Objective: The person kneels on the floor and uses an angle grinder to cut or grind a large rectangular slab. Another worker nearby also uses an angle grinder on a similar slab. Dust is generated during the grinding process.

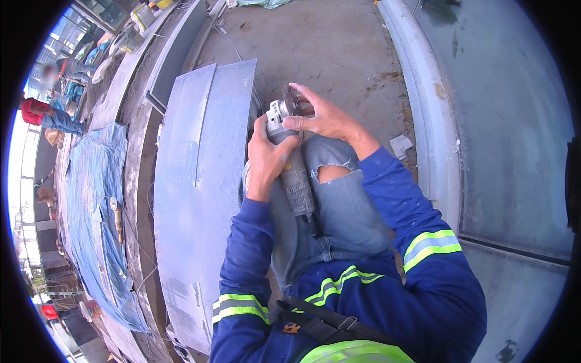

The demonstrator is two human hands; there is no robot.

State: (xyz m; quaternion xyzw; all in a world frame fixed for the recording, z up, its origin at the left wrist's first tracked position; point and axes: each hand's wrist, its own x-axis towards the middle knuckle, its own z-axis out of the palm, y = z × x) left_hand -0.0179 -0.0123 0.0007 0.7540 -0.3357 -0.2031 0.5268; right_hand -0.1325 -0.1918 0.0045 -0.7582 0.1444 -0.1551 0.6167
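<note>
An angle grinder (298,189) lies across my lap, its dusty grey body pointing back toward me and its pale metal head away from me. My left hand (264,156) is closed around the neck of the tool just below the head. At the far end, my right hand (331,119) grips the round disc (288,100), thumb on the near side and fingers around its far and right edge. Part of the disc is hidden by those fingers. The cord end of the grinder rests between my knees.
A long grey panel (200,145) stands close on my left, with a thin cable beyond its far end. Past it, blue sheeting (91,175) bears another grinder (117,221). A pale ledge (423,109) runs along my right. A person in red (36,112) stands far left.
</note>
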